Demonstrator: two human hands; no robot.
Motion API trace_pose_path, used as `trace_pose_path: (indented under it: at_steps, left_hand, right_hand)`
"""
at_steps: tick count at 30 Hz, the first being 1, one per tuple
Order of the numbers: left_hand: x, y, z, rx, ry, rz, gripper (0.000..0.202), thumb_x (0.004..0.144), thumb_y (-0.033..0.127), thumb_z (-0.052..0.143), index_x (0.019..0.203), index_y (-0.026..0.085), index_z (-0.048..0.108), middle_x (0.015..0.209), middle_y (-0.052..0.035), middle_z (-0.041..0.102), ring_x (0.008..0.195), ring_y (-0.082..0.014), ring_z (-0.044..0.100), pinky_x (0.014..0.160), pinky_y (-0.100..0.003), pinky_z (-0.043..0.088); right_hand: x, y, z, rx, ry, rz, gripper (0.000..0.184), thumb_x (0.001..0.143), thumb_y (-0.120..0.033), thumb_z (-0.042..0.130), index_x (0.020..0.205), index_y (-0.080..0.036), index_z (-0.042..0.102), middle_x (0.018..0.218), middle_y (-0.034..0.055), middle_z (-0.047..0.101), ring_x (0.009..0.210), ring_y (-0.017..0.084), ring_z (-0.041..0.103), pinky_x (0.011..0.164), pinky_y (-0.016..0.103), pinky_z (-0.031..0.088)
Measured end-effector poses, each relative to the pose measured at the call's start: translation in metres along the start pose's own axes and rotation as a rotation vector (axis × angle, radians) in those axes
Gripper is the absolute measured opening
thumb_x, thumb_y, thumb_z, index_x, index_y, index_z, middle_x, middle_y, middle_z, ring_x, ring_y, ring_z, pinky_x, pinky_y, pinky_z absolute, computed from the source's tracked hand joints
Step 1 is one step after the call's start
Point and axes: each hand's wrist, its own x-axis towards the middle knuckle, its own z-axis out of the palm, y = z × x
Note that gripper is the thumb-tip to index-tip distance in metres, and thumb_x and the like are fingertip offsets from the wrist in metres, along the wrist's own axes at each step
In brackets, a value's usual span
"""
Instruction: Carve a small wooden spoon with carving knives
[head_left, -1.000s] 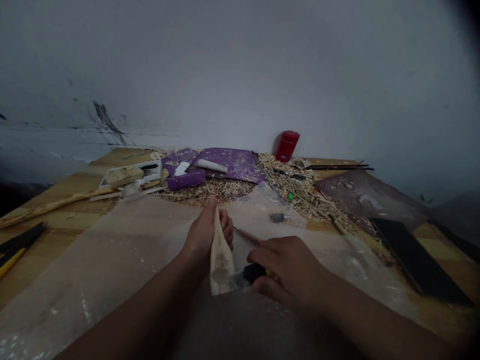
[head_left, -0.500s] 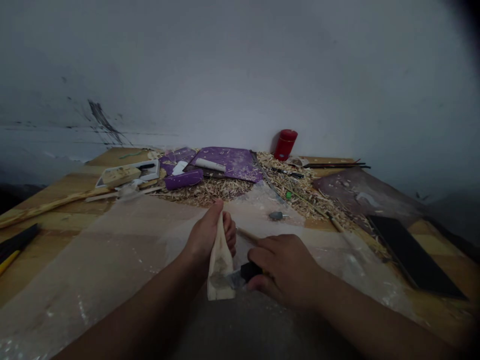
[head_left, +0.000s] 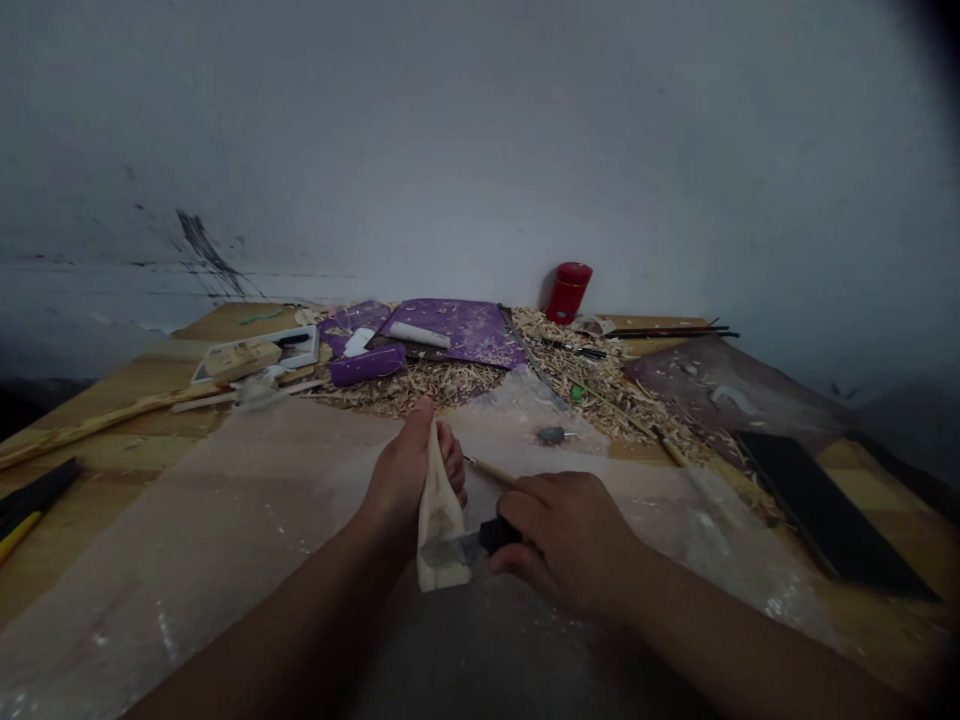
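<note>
My left hand (head_left: 409,465) is closed around the narrow upper end of a pale carved wood piece (head_left: 441,505), with the thumb pointing up along it. The wide lower end of the piece flares toward me. In my right hand (head_left: 574,540) is a utility knife (head_left: 496,536) with a black front end; its grey blade lies across the face of the wide end. Beyond my right knuckles a thin wooden-handled tool (head_left: 491,470) lies on the plastic sheet (head_left: 300,500); my fingers hide part of it.
Wood shavings (head_left: 435,385) heap along the back around a purple folder (head_left: 465,325). A red canister (head_left: 568,292) leans near the wall. At left are a white tray (head_left: 306,342) and a long stick (head_left: 112,415); a black slab (head_left: 832,515) lies at right.
The wood piece's lower end has tilted slightly and risen a little. The knife has moved slightly left and up, its blade further over the wood. Both hands keep their holds.
</note>
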Motion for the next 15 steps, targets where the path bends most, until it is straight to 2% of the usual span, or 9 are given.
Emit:
trace_pose_path:
  at_steps: [4, 8, 11, 13, 15]
  left_hand:
    - [-0.003, -0.005, -0.002, 0.139, 0.02, 0.158, 0.048, 0.077, 0.06, 0.041, 0.059, 0.016, 0.051, 0.044, 0.0025, 0.045, 0.034, -0.0088, 0.038, 0.034, -0.02, 0.031]
    - [-0.008, -0.004, -0.006, 0.232, -0.159, 0.176, 0.042, 0.079, 0.055, 0.043, 0.079, 0.015, 0.057, 0.062, -0.0015, 0.055, 0.05, -0.0113, 0.049, 0.045, -0.022, 0.04]
    - [-0.01, -0.003, -0.011, 0.382, -0.335, 0.153, 0.031, 0.074, 0.043, 0.057, 0.093, 0.018, 0.055, 0.07, -0.0018, 0.057, 0.053, -0.012, 0.052, 0.046, -0.022, 0.041]
    - [-0.009, -0.003, -0.015, 0.506, -0.41, 0.139, 0.029, 0.07, 0.032, 0.065, 0.093, 0.018, 0.053, 0.068, -0.0009, 0.057, 0.052, -0.012, 0.053, 0.047, -0.022, 0.042]
    - [-0.008, -0.004, -0.016, 0.588, -0.429, 0.125, 0.022, 0.071, 0.025, 0.064, 0.087, 0.017, 0.051, 0.064, -0.0003, 0.057, 0.052, -0.0118, 0.054, 0.048, -0.022, 0.042]
  right_hand:
    - [0.001, 0.008, -0.001, -0.068, 0.045, 0.048, 0.051, 0.089, -0.059, 0.025, 0.081, -0.019, 0.056, 0.071, 0.003, 0.059, 0.062, 0.017, 0.053, 0.056, 0.028, 0.029]
    - [0.001, 0.016, -0.006, -0.124, 0.087, 0.112, 0.053, 0.089, -0.059, 0.026, 0.081, -0.017, 0.058, 0.072, 0.0051, 0.059, 0.065, 0.019, 0.054, 0.057, 0.029, 0.03]
    - [0.0, 0.021, -0.01, -0.16, 0.101, 0.153, 0.052, 0.09, -0.057, 0.026, 0.082, -0.017, 0.058, 0.073, 0.0055, 0.06, 0.066, 0.019, 0.055, 0.057, 0.029, 0.03]
    - [0.0, 0.023, -0.012, -0.177, 0.106, 0.174, 0.051, 0.091, -0.056, 0.026, 0.082, -0.017, 0.058, 0.073, 0.0055, 0.06, 0.066, 0.02, 0.055, 0.057, 0.029, 0.03]
    - [-0.001, 0.024, -0.013, -0.188, 0.109, 0.187, 0.05, 0.09, -0.056, 0.027, 0.083, -0.018, 0.058, 0.074, 0.0054, 0.061, 0.067, 0.02, 0.056, 0.057, 0.029, 0.03]
